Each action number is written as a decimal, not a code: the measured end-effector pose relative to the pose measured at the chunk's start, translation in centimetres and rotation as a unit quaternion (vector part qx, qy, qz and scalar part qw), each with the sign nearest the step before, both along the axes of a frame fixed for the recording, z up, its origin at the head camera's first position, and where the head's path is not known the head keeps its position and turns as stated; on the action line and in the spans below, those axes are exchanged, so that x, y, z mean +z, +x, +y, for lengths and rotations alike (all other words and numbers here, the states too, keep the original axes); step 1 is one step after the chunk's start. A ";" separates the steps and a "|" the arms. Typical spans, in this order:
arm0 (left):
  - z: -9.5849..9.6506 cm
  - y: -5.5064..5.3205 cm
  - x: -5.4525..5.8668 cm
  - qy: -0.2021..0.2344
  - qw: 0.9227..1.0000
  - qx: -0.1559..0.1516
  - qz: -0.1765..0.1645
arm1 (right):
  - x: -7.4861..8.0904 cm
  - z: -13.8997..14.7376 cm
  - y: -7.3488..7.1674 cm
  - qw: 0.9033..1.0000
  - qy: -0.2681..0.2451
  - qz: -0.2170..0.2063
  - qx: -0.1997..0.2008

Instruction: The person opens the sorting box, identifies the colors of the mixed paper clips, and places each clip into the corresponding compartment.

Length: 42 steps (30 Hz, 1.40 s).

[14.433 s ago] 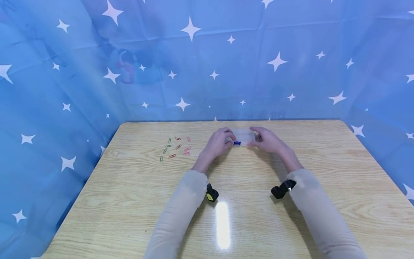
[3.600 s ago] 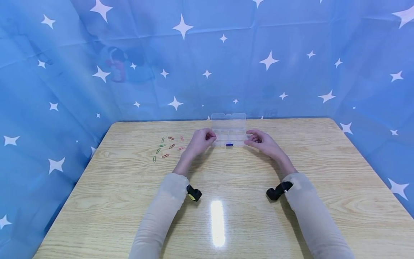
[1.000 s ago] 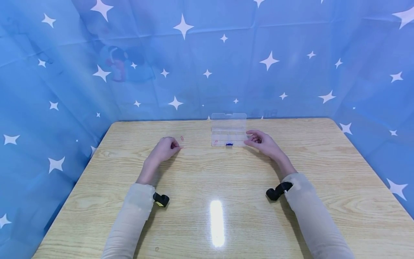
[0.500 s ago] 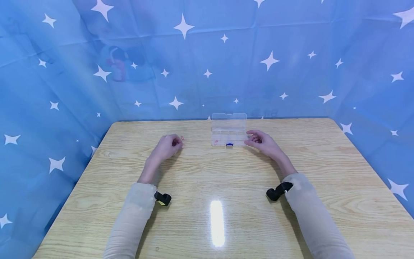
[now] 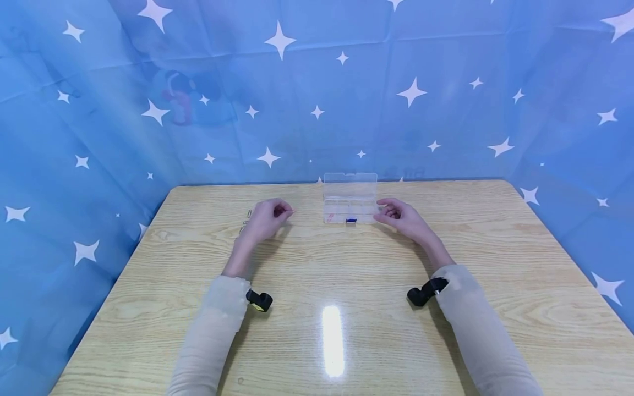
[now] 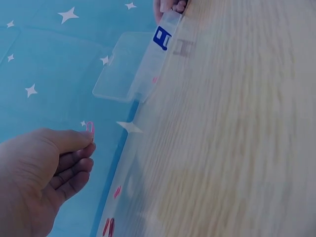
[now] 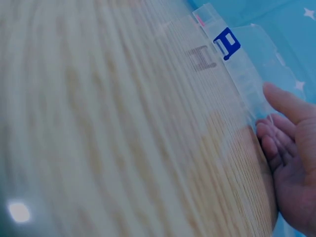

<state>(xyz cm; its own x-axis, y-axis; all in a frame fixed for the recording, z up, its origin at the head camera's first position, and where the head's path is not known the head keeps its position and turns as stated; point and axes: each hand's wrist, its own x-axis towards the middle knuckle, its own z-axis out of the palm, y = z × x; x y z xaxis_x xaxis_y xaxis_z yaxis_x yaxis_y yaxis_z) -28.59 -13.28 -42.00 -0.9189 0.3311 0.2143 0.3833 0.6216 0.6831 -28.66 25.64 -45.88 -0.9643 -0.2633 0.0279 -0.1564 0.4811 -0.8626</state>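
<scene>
Head view: the left hand [image 5: 266, 221] is left of the clear, rectangular plastic box [image 5: 359, 210]; left wrist view: thumb and finger pinch a pink wire paperclip [image 6: 90, 126]; right wrist view: the right hand [image 7: 296, 148], fingers loosely bent, is at the box's right end

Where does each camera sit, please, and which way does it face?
Head: on the head, facing forward and down over the table toward the starry cloth; left hand, right hand and both sleeves show.
Left wrist: on that wrist, looking past the left hand, which pinches a pink paper clip, toward the clear box; part of the right hand shows at the top.
Right wrist: on that wrist, looking over table and box; the right hand shows at the right edge.
Shared: both wrist views show the blue clasp.
</scene>
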 end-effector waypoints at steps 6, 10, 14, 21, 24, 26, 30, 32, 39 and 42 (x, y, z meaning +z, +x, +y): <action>1.6 -0.4 0.2 0.020 1.000 -0.016 0.004 | 0.1 0.0 0.1 1.000 -0.002 -0.002 -0.001; 2.6 -0.6 0.3 0.020 1.000 -0.017 -0.002 | 0.1 0.0 0.1 1.000 -0.003 0.000 0.001; 3.6 -0.6 0.4 0.021 1.000 -0.018 -0.013 | 0.1 0.0 0.1 1.000 -0.008 -0.001 0.004; 5.5 -0.7 0.3 0.022 0.999 -0.038 -0.020 | 0.2 0.0 0.2 1.000 -0.011 -0.004 0.004; 6.3 -0.8 0.1 0.022 0.999 -0.044 -0.018 | 0.1 0.0 0.1 1.000 -0.011 -0.003 0.004; 6.7 -0.8 -0.1 0.023 0.998 -0.050 -0.016 | 0.1 0.0 0.1 1.000 -0.011 -0.002 0.004; 7.5 -0.9 -0.4 0.020 0.998 -0.055 -0.016 | 0.0 0.1 0.0 1.000 -0.010 0.000 0.001; 7.8 -1.0 -0.5 0.019 0.998 -0.054 -0.018 | -0.1 0.0 0.0 1.000 -0.011 0.000 0.000; 8.6 -1.3 -0.7 0.012 0.999 -0.038 -0.010 | 0.0 0.0 0.0 1.000 -0.012 -0.003 -0.001; 8.8 -1.5 -0.9 0.007 0.999 -0.035 -0.004 | 0.0 0.0 -0.1 1.000 -0.006 -0.006 0.000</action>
<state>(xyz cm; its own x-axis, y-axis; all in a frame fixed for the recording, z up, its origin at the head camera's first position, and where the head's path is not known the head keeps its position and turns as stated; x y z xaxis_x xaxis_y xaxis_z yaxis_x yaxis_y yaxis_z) -30.07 -4.46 -42.92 -0.8954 0.3919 0.2115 0.4198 0.5841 0.6947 -28.73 25.67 -45.91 -0.9647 -0.2627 0.0202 -0.1466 0.4715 -0.8696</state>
